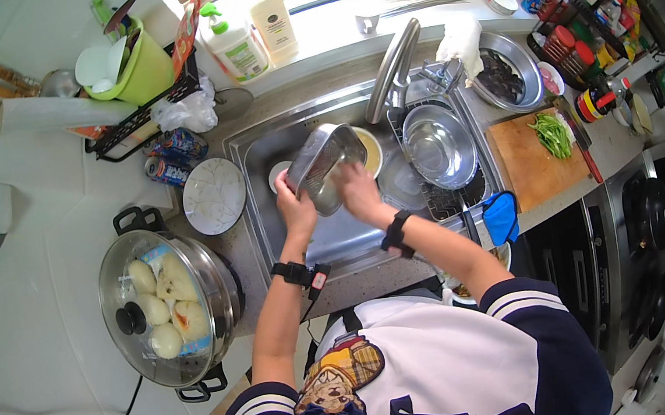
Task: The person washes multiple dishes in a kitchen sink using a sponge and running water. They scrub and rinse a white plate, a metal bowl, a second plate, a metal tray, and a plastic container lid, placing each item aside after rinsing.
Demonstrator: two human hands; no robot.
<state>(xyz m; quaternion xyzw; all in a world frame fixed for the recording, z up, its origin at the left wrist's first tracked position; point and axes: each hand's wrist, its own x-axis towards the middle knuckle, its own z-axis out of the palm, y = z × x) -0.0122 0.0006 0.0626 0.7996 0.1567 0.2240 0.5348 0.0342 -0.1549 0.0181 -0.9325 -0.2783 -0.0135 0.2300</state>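
Observation:
Over the steel sink (pixel 331 248), my left hand (pixel 295 207) grips the near left edge of a rectangular metal pan (pixel 314 155). The pan is tilted, its opening turned partly toward me. My right hand (pixel 358 192) is at the pan's near right side, its fingers smeared by motion, so I cannot tell whether they hold anything. Behind the pan, a yellowish bowl (pixel 373 152) shows on the right and a small white dish (pixel 280 177) on the left, both partly hidden.
Right of the pan, a shiny round bowl (pixel 439 147) rests on a black rack beneath the faucet (pixel 393 72). Beyond are a cutting board (pixel 527 173) with cut greens (pixel 552 135) and a knife (pixel 585 150). Leftward stand a white plate (pixel 214 195) and a lidded steamer (pixel 223 316) of buns.

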